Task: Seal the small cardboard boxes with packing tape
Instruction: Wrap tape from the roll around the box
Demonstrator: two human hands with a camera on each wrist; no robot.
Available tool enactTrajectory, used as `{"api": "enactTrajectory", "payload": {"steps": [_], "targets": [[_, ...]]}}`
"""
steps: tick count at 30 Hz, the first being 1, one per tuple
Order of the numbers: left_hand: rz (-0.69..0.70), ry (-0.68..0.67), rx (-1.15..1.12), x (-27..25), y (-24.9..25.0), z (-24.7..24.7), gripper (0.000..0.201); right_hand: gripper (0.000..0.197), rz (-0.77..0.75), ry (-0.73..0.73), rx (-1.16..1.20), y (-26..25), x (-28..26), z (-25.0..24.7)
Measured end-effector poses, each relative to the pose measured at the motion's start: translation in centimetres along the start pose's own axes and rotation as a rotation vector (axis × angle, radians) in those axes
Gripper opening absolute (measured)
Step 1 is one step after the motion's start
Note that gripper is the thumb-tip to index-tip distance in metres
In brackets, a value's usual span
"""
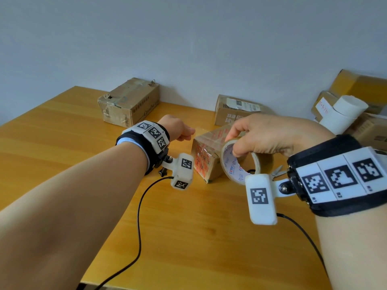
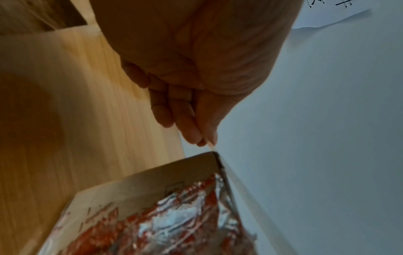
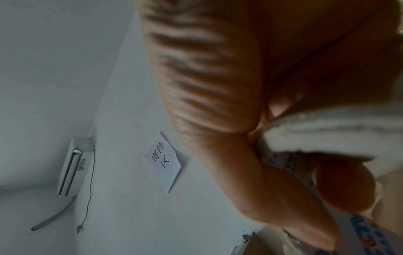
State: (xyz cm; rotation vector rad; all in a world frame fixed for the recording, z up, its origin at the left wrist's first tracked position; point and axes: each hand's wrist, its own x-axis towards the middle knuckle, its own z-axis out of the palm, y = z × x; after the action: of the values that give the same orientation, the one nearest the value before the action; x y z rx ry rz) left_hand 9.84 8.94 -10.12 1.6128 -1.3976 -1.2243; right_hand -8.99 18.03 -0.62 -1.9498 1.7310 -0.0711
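Observation:
A small cardboard box (image 1: 206, 162) with red print under clear wrap stands on the table's middle. My left hand (image 1: 189, 132) hovers just above the box's far left corner, and its thumb and fingers pinch the free end of the clear tape (image 2: 210, 146). The tape strip (image 2: 250, 198) runs edge-on from those fingertips along the box's top edge (image 2: 152, 177). My right hand (image 1: 234, 143) grips the tape roll (image 1: 240, 164) from above, thumb inside the core, right of the box. In the right wrist view the roll (image 3: 327, 131) is a white blur.
The wooden table (image 1: 188, 227) carries a larger box (image 1: 129, 101) at the back left and another box (image 1: 236, 109) at the back. Scissors (image 1: 276, 171) lie behind the roll. Stacked boxes (image 1: 356, 86) and white rolls (image 1: 345, 111) crowd the right. Wrist cables trail toward the front edge.

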Motion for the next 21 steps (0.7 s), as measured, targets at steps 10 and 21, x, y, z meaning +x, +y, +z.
{"api": "enactTrajectory", "payload": {"steps": [10,21], "targets": [[-0.042,0.010,0.023,-0.1,-0.2,0.7,0.013,0.022,0.034,-0.030,-0.009,0.4,0.1,0.5],[-0.145,0.037,0.011,-1.9,0.2,1.5,0.015,0.025,0.047,-0.050,-0.058,0.5,0.1,0.7]]}}
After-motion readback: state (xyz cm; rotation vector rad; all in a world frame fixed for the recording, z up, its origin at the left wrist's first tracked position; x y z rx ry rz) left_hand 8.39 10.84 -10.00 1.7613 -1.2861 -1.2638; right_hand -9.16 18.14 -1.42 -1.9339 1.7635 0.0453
